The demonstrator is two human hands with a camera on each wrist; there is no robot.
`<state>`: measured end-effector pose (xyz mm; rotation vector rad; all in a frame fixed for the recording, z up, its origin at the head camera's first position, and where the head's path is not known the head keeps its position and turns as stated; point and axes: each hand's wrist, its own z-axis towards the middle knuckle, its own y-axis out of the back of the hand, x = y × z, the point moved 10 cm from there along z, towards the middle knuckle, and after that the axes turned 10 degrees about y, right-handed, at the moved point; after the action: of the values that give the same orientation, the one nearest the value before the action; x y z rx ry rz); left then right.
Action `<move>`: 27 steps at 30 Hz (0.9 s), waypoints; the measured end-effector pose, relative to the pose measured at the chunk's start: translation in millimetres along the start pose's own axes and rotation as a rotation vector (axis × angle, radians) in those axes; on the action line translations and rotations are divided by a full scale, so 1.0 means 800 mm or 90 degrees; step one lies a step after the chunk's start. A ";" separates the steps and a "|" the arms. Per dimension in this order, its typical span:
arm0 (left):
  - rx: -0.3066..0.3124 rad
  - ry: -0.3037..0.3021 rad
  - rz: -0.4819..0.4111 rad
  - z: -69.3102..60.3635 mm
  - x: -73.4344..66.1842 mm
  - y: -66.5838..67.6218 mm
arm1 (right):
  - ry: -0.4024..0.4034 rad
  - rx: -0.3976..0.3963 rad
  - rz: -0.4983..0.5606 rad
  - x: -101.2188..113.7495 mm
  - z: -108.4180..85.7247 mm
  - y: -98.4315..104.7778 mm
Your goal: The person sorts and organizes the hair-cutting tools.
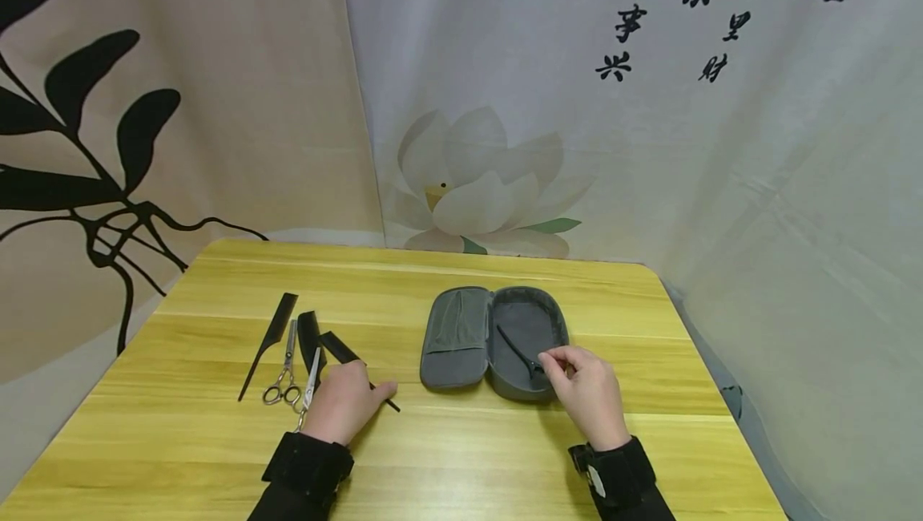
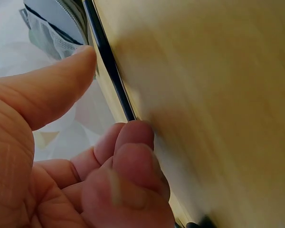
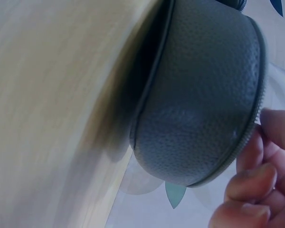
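Note:
In the head view my left hand [image 1: 348, 399] reaches over a black tail comb [image 1: 337, 345] lying on the table. The left wrist view shows the comb's thin tail [image 2: 106, 50] beside the thumb, with fingertips close against it; thumb and fingers stand apart. My right hand [image 1: 587, 389] is at the near right rim of an open grey zippered case [image 1: 530, 394]. Thumb and forefinger pinch the thicker end of a slim black item [image 1: 513, 342], whose thin length slants inside the case. Its exact kind is unclear, and the case wall [image 3: 199, 95] hides it in the right wrist view.
Left of my left hand lie another black tail comb [image 1: 276, 330], a pair of scissors [image 1: 289, 361], a wide black comb [image 1: 308, 335] and a second pair of scissors [image 1: 313, 381], partly covered by the hand. The case's lid [image 1: 454, 369] lies folded open leftward.

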<state>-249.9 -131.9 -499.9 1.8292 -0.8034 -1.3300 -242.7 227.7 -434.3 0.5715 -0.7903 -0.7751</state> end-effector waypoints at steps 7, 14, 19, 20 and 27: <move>0.009 0.006 0.007 0.003 0.002 -0.002 | 0.001 0.000 -0.001 0.000 0.000 0.000; 0.021 0.009 0.023 0.006 0.003 -0.004 | -0.001 0.001 -0.004 0.000 -0.001 0.000; 0.008 -0.001 0.028 0.005 0.001 -0.002 | 0.002 0.002 0.000 0.001 0.000 0.000; 0.003 -0.005 0.029 0.005 0.000 -0.002 | 0.004 0.002 0.001 0.002 0.000 0.000; -0.010 -0.022 0.028 0.003 -0.003 0.005 | 0.009 0.001 0.005 0.006 -0.001 0.001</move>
<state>-253.0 -132.4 -495.7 1.7698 -0.8448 -1.3400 -239.9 224.9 -432.2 0.5750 -0.7802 -0.7629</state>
